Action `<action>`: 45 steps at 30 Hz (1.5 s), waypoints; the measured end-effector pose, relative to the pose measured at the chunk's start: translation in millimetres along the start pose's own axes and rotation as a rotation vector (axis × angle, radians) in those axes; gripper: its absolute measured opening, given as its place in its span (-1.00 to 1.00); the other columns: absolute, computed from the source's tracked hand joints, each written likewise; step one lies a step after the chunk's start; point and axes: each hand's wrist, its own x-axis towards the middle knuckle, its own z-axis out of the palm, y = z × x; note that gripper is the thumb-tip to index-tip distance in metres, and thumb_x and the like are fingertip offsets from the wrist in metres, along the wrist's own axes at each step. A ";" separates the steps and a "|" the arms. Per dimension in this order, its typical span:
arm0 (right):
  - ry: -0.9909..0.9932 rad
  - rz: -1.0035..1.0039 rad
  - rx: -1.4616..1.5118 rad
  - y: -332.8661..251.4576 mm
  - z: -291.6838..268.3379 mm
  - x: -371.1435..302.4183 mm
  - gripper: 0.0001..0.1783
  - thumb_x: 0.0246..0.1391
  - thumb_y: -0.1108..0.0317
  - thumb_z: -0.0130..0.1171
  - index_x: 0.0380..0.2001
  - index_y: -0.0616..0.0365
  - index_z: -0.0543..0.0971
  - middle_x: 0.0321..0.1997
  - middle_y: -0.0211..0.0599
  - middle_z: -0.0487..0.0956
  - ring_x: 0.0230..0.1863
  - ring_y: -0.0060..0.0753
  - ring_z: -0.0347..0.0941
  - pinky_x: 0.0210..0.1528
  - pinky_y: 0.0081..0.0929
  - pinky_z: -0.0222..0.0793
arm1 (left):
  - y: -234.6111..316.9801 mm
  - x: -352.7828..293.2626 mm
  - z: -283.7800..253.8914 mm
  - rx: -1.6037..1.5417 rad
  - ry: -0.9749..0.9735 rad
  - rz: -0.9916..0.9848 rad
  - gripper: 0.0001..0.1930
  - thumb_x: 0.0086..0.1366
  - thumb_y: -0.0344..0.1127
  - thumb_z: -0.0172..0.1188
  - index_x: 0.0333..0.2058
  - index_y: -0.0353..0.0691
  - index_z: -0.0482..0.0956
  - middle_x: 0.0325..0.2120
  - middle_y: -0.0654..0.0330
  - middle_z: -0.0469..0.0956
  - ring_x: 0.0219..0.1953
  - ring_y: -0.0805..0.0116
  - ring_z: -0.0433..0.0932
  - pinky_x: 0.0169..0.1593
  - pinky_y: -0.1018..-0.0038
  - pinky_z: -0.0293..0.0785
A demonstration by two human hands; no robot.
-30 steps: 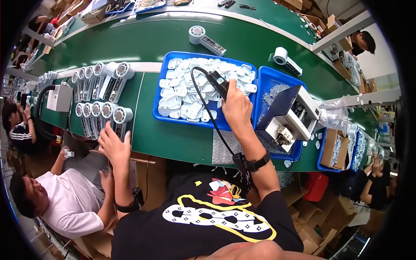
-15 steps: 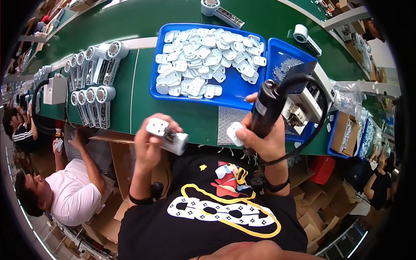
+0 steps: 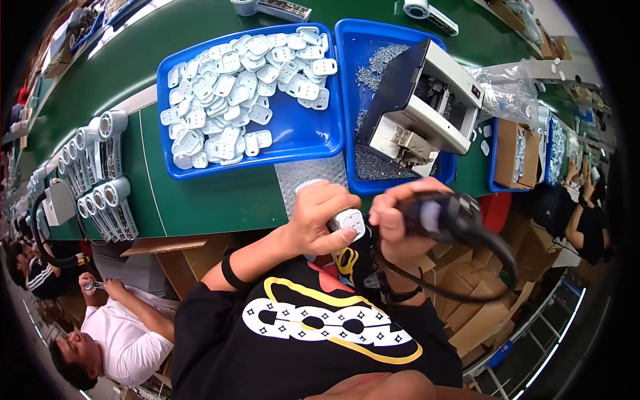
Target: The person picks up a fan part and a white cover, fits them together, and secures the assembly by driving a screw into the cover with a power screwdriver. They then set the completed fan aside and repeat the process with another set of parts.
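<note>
My left hand (image 3: 319, 217) is wrapped round a white handheld device, most of it hidden by the fingers. Its white end plate (image 3: 349, 224) with small holes faces right, beside my thumb. Close on the right, my right hand (image 3: 400, 217) grips a black electric screwdriver (image 3: 437, 217), tilted sideways and smeared by motion, its cable curving down to the right. The screwdriver's tip cannot be made out. Beyond my hands stands a blue tray (image 3: 313, 143) heaped with white plates (image 3: 230, 100).
A screw feeder (image 3: 427, 113) sits in a second blue tray (image 3: 350, 40) among loose screws. Rows of white fan-like devices (image 3: 107, 177) lie at left on the green table (image 3: 180, 217). Bubble wrap (image 3: 293, 177) lies ahead; a co-worker (image 3: 123, 327) sits at left.
My view has swung right. The left hand has turned the device and brought it close to the right hand. The screwdriver has tipped sideways; the loose plate at my right fingers no longer shows there.
</note>
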 end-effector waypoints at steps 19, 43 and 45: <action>0.434 -0.274 0.141 -16.2 2.2 68.2 -0.60 0.14 0.26 0.18 -0.03 0.16 0.31 -0.58 -0.29 0.41 -0.67 -0.44 0.32 -0.52 -0.36 0.38 | -9.3 7.6 15.3 -0.035 0.114 -0.022 -0.55 0.42 0.00 -0.07 -0.43 -0.25 0.56 -0.65 0.19 0.43 -0.66 0.18 0.40 -0.54 0.31 0.27; 0.421 -0.049 0.141 -11.6 -5.8 96.7 -0.67 0.10 0.33 0.23 -0.15 0.21 0.38 -0.60 -0.29 0.42 -0.68 -0.43 0.33 -0.54 -0.35 0.38 | -13.4 12.2 6.7 -0.102 0.093 -0.014 -0.55 0.42 -0.05 -0.11 -0.41 -0.29 0.57 -0.67 0.17 0.41 -0.67 0.17 0.41 -0.53 0.30 0.27; 0.405 -0.019 0.120 -12.3 -5.3 98.3 -0.67 0.10 0.32 0.24 -0.15 0.21 0.39 -0.60 -0.29 0.42 -0.68 -0.44 0.33 -0.54 -0.35 0.38 | -12.5 11.0 8.2 -0.094 0.090 -0.010 -0.55 0.42 -0.04 -0.11 -0.42 -0.29 0.57 -0.68 0.17 0.41 -0.67 0.17 0.41 -0.53 0.30 0.27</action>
